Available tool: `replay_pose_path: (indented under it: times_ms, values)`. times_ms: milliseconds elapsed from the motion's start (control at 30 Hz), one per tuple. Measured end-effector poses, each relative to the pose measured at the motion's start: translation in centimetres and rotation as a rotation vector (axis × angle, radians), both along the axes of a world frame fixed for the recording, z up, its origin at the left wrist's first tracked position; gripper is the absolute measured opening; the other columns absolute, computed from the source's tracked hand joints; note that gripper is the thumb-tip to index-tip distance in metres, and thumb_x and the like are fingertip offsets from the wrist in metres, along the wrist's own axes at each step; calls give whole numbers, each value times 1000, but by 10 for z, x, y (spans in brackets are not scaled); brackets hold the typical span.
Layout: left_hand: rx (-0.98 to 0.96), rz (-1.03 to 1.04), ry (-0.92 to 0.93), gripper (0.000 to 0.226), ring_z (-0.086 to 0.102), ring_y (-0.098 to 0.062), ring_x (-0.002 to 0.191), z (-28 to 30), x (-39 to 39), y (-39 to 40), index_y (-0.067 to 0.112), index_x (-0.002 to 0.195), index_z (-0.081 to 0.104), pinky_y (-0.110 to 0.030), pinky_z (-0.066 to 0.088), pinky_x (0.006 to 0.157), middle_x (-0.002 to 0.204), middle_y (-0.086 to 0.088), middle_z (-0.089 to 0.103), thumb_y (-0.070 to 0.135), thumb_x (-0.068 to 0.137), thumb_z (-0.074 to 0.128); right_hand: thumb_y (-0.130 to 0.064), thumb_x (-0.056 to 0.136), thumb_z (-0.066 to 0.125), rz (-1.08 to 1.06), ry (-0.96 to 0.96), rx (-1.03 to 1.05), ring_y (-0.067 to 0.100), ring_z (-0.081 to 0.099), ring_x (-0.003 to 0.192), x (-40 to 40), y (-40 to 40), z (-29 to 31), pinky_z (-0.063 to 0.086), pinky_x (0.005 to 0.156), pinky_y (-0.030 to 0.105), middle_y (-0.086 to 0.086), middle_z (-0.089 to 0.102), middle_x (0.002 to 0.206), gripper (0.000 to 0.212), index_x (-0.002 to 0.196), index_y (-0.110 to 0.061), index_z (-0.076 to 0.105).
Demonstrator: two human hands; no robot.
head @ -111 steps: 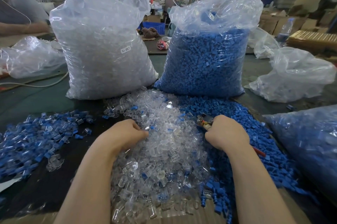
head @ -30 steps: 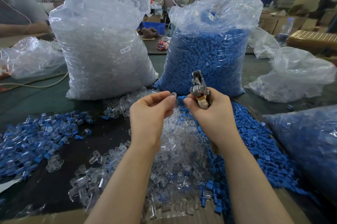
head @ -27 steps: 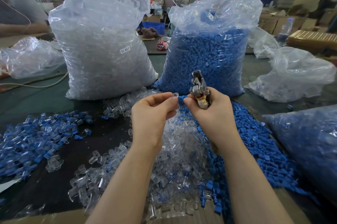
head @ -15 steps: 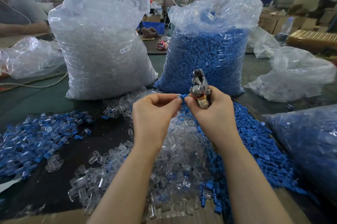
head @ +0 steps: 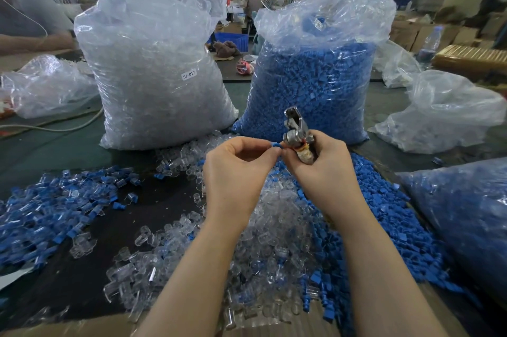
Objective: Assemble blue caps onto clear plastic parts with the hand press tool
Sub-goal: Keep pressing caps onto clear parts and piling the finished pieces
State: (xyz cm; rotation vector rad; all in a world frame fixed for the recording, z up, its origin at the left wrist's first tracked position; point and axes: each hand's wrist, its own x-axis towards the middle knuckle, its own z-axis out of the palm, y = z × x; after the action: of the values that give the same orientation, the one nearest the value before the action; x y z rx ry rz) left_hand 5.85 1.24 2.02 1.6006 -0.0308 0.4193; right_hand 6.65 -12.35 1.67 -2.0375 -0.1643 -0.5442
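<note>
Head view, hands pinch blue cap (head: 275,145) (right (head: 323,169) gripping press tool (head: 297,134))

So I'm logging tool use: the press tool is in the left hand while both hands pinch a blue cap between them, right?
Not quite. The head view shows the press tool gripped in the right hand, not the left hand. The rest holds: both hands pinch the blue cap between them.

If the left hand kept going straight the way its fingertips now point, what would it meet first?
Almost at once, the right hand: the left hand points rightward, its pinched blue cap already at the right hand's fingertips, beside the hand press tool. Depth looks matched, though one view cannot confirm it.
</note>
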Motion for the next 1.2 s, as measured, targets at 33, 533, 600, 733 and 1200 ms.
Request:
replay_pose_path:
  times_ms: [33, 533, 600, 733, 1200]
  values:
    - [6, 1, -3, 10, 70, -6, 69, 0, 0, 0, 22, 78, 75, -20, 57, 65, 71, 8, 74, 14, 76, 82, -25, 85, 71, 13, 9, 2, 13, 62, 65, 0, -1, 0, 54, 64, 44, -5, 67, 70, 6, 84, -20, 68]
    - [-88, -106, 1, 10, 70, -8, 71, 0, 2, 6, 11, 84, 72, -16, 53, 66, 75, -1, 74, 2, 85, 71, -37, 74, 61, 177, 199, -119, 30, 64, 76, -2, -6, -2, 52, 74, 54, 7, 68, 75, 29, 89, -13, 64]
    - [-86, -115, -6, 10, 69, -7, 70, 0, 2, 6, 11, 84, 72, -16, 53, 66, 75, -1, 74, 1, 85, 70, -33, 77, 63, 190, 201, -130, 30, 64, 77, -2, -7, -3, 53, 74, 53, 6, 68, 75, 21, 89, -15, 64]
    - [-91, -133, -15, 10, 69, -7, 70, 0, 3, 7, 10, 84, 71, -15, 53, 66, 75, -1, 73, 0, 85, 70, -28, 77, 59, 173, 197, -170, 30, 63, 75, -2, -6, -3, 52, 72, 52, 7, 67, 74, 21, 90, -11, 62]
    - [-71, -156, -27, 12, 69, -7, 68, 0, 3, 10, 11, 82, 71, -15, 53, 64, 72, 0, 73, 0, 85, 70, -10, 83, 57, 139, 153, -245, 29, 54, 66, -2, -5, -4, 47, 62, 47, 8, 61, 70, 6, 85, -8, 62]
